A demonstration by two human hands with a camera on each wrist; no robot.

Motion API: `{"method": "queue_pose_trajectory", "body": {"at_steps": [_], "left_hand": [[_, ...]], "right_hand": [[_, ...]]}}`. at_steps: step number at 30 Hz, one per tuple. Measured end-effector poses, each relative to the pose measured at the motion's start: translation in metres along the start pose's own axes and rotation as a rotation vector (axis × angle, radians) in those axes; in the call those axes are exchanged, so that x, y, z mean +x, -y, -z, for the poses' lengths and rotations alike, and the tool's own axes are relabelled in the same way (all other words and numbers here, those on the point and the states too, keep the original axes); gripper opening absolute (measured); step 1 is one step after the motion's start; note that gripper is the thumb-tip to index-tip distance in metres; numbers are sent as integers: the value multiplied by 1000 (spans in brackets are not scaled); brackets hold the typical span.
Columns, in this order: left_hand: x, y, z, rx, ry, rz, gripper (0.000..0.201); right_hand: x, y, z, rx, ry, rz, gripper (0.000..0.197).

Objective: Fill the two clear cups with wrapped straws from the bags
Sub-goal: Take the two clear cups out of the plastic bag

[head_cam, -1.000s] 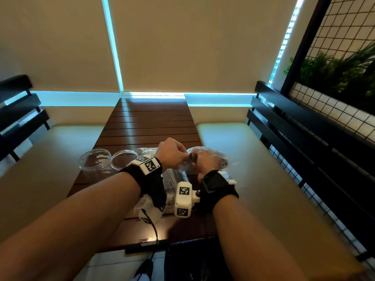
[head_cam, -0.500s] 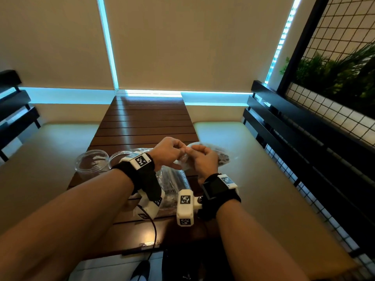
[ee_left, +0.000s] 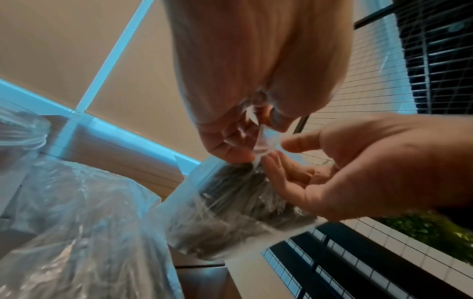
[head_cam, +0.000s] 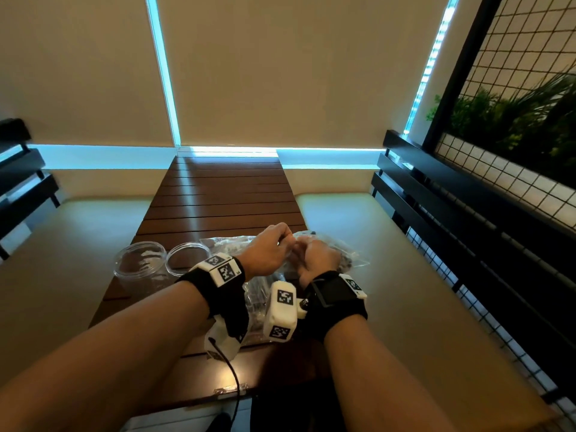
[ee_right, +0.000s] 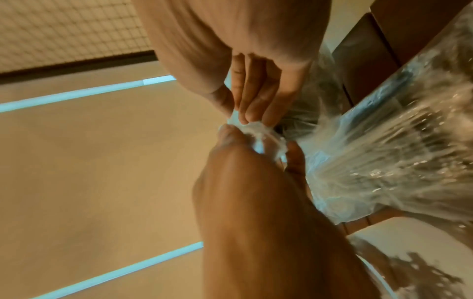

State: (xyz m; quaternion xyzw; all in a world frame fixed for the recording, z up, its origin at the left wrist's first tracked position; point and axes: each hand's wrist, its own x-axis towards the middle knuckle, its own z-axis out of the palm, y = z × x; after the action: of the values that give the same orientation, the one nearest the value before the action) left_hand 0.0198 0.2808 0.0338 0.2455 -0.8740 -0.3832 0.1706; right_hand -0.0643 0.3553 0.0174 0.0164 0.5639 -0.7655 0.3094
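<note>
Two empty clear cups (head_cam: 140, 266) (head_cam: 188, 260) stand side by side at the table's left. A clear bag of dark wrapped straws (ee_left: 230, 212) lies by the table's right edge, its neck twisted into a knot (ee_left: 263, 139). My left hand (head_cam: 282, 240) pinches that knot from above. My right hand (head_cam: 304, 249) pinches the same knot (ee_right: 253, 129) from the other side, thumb and fingertips on it. A second bag of straws (ee_left: 76, 222) lies nearer me, under my wrists.
The brown slatted table (head_cam: 224, 198) runs away from me between two pale bench seats (head_cam: 358, 244). A black slatted backrest (head_cam: 452, 213) and a wire grid with plants stand on the right. A cable (head_cam: 233, 378) hangs from my left wrist over the near edge.
Both hands stay together at the bag's knot. The fingers have shifted a little on it and the bag's neck is lifted slightly.
</note>
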Motion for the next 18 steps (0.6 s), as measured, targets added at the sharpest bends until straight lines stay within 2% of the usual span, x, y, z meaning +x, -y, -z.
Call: {"method": "queue_pose_trajectory", "body": {"at_steps": [2, 4, 5, 7, 9, 11, 13, 14, 18], "left_hand": [[4, -4, 0, 80, 7, -72, 19], [9, -15, 5, 52, 29, -57, 20], [11, -21, 10, -40, 40, -8, 23], [14, -34, 20, -375, 27, 113, 18], [13, -44, 31, -658, -31, 233, 20], [13, -44, 36, -736, -39, 314, 34], [11, -39, 31, -665, -30, 325, 40], [11, -34, 28, -639, -35, 324, 38], [9, -18, 23, -626, -59, 344, 20]], "right_hand": [[3, 11, -1, -65, -38, 97, 19], [2, 21, -2, -255, -94, 292, 13], [-1, 25, -2, -340, -105, 393, 11], [-2, 34, -2, -471, -86, 558, 15], [-2, 43, -2, -555, -60, 638, 21], [-4, 43, -3, -609, -46, 674, 25], [-5, 36, -5, -613, -7, 658, 18], [-6, 32, -5, -596, 40, 618, 16], [-3, 17, 1, -563, 233, 471, 41]]}}
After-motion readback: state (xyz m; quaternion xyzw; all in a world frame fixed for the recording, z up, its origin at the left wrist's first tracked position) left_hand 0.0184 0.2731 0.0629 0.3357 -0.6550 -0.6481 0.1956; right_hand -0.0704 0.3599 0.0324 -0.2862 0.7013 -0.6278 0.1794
